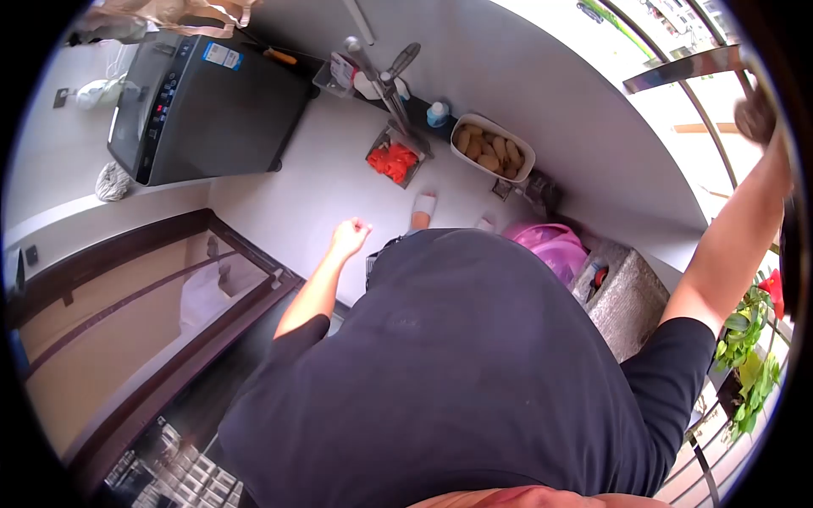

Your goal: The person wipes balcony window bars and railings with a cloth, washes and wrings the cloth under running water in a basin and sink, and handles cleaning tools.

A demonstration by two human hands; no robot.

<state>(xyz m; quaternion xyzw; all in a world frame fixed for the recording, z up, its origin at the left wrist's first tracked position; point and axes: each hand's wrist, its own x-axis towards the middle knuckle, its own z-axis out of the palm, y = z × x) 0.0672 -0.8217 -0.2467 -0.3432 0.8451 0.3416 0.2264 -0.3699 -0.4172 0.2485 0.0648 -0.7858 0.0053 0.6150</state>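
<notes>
My left hand (349,237) hangs over the pale floor, to the left of my body. Its fingers are curled in, and nothing shows in them. My right arm reaches out to the far right, by the barred window. My right hand (756,114) is dark and blurred at the edge of the view, so its fingers cannot be made out. Close to it runs a long, flat, slightly curved dark strip (682,69) with a shiny face. Whether the hand grips this strip is unclear.
A dark grey washing machine (229,110) stands at upper left. By the wall are a bin with red bags (392,161), a white tub of potato-like tubers (489,151) and a blue-capped bottle (438,114). A pink plastic bag (550,250) and silvery box (627,292) sit right; green plants (749,356) beyond.
</notes>
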